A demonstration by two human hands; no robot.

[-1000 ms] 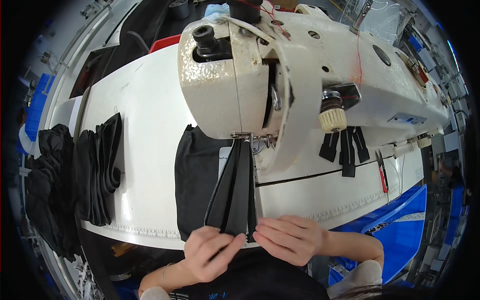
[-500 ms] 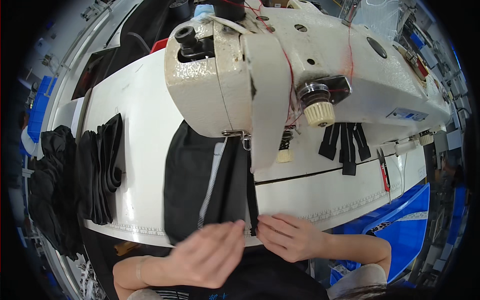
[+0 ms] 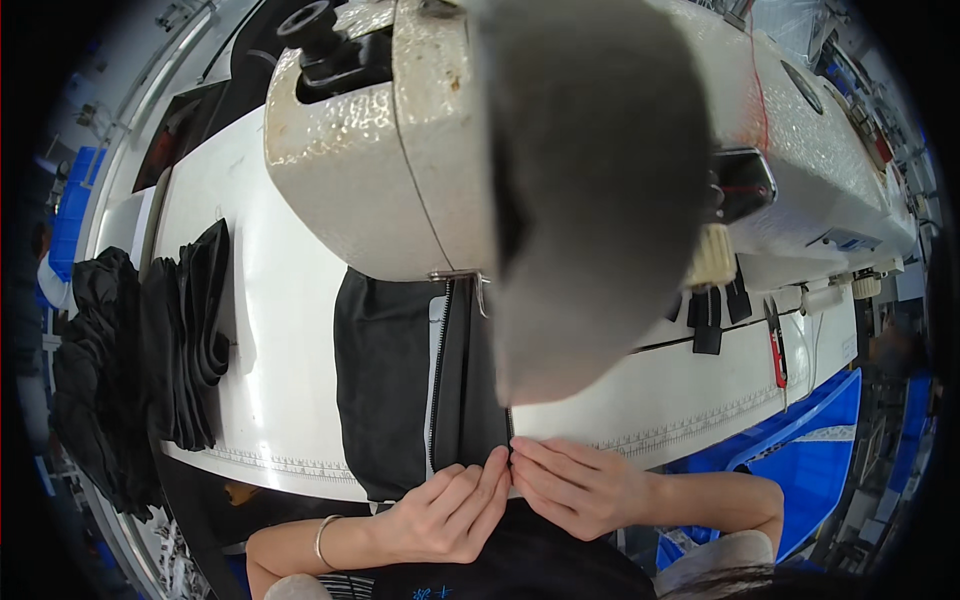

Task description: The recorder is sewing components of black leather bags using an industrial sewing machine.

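A black fabric panel (image 3: 390, 390) lies flat on the white sewing table under the machine head. A zipper (image 3: 436, 370) with metal teeth runs down it beside a pale strip. Along the panel's right edge comes a narrow black zipper tape (image 3: 509, 420), mostly hidden higher up by a blurred grey shape. My left hand (image 3: 450, 515) pinches the tape's near end at the panel's lower right corner. Fingertips of my right hand (image 3: 580, 490) close on the same end from the other side, almost touching the left ones.
The white sewing machine (image 3: 370, 190) stands over the panel. A large blurred grey shape (image 3: 600, 180) covers its middle. Folded black fabric pieces (image 3: 190, 340) lie left, black zippers (image 3: 707, 320) and red-handled snips (image 3: 776, 345) right. A blue bin (image 3: 825, 450) sits below the table edge.
My left hand has come in to the tape's end and holds still, no longer blurred. The panel's zipper now lies straighter. The view has moved closer to the machine.
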